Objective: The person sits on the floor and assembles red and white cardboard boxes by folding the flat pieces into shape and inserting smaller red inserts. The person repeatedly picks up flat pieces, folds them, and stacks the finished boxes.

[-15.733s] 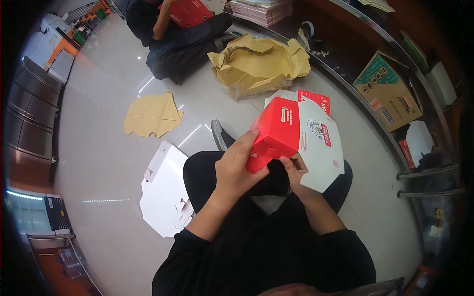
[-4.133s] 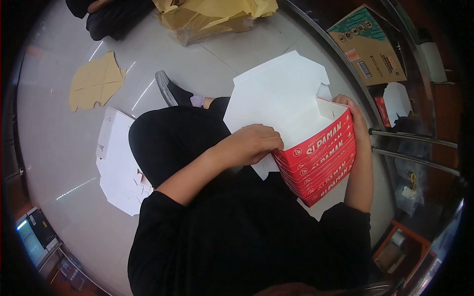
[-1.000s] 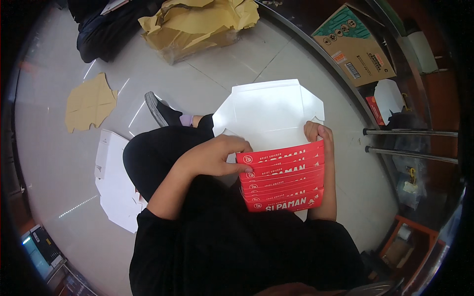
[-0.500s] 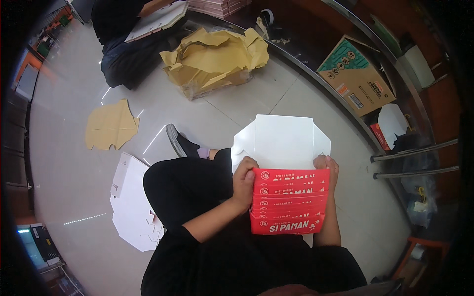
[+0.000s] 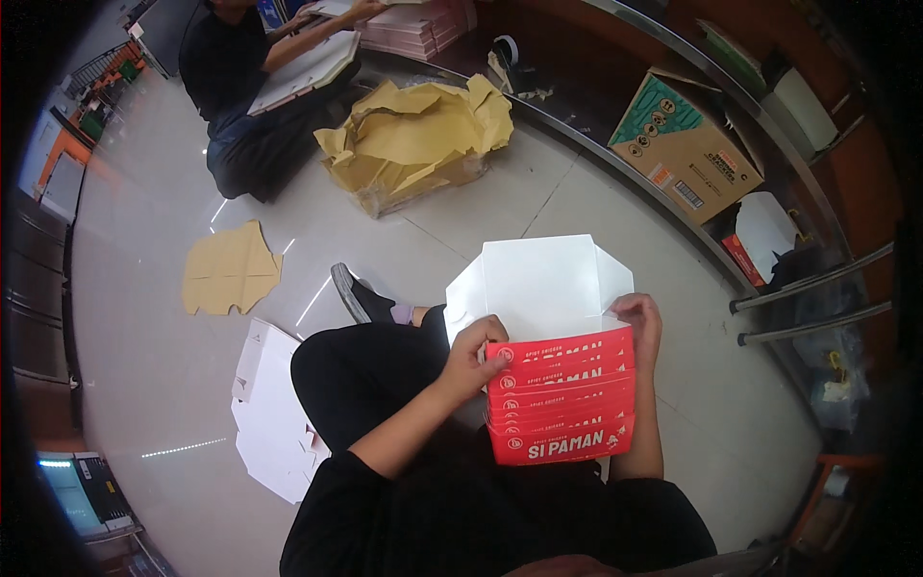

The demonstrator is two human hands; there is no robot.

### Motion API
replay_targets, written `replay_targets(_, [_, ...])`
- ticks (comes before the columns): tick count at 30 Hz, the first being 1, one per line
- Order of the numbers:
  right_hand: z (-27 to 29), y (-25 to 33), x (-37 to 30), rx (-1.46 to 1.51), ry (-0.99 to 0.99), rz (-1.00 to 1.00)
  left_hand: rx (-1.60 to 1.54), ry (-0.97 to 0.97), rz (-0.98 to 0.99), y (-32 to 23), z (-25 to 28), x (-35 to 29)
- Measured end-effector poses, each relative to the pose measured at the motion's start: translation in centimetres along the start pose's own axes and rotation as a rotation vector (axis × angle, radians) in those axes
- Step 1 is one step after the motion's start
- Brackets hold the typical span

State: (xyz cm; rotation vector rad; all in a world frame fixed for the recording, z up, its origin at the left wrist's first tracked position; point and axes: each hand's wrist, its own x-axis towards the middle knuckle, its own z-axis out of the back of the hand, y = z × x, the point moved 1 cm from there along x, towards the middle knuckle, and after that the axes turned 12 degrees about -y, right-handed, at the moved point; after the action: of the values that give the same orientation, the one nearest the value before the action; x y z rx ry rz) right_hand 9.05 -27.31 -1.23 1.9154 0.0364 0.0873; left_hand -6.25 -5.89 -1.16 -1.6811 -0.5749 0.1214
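A stack of nested, partly folded red food boxes [image 5: 562, 399] with white insides rests over my lap. The farthest box's white lid [image 5: 540, 274] stands spread out beyond the red fronts, with slanted flaps at both sides. My left hand [image 5: 471, 361] pinches the left end of that box, thumb on the red front. At the opposite corner, my right hand [image 5: 639, 322] has its fingers curled over the box's edge beside the side flap. Part of the right fingers is hidden behind the cardboard.
Flat white box blanks [image 5: 274, 418] lie left of my knee. Brown paper [image 5: 231, 269] and an opened brown-paper bundle [image 5: 413, 144] lie farther off. Another person [image 5: 226, 87] sits beside a pink stack [image 5: 428, 34]. A carton [image 5: 683, 144] stands on the right-hand shelf.
My right hand has shifted its hold at the box corner, its fingers now more over the edge. The other person's arm now reaches toward the pink stack. The whole view has tilted slightly.
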Motion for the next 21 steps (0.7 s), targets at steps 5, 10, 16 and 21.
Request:
replay_targets(5, [3.5,0.5,0.7,0.165,-0.243,-0.083,0.233,0.652,0.174,-2.6,3.5,1.4])
replay_targets(10, [5.2,-0.1,0.1,0.147,-0.237,-0.117,0.220,0.670,0.257,-5.0,5.8,2.1])
replay_targets(16, [4.2,-3.4,-1.9,-0.047,-0.277,-0.026,0.300,0.396,0.318,-9.8,2.5,7.0])
replay_targets(21, [3.9,-2.8,-1.8,0.062,-0.408,-0.032,0.389,0.089,0.290,-8.0,-3.3,12.6])
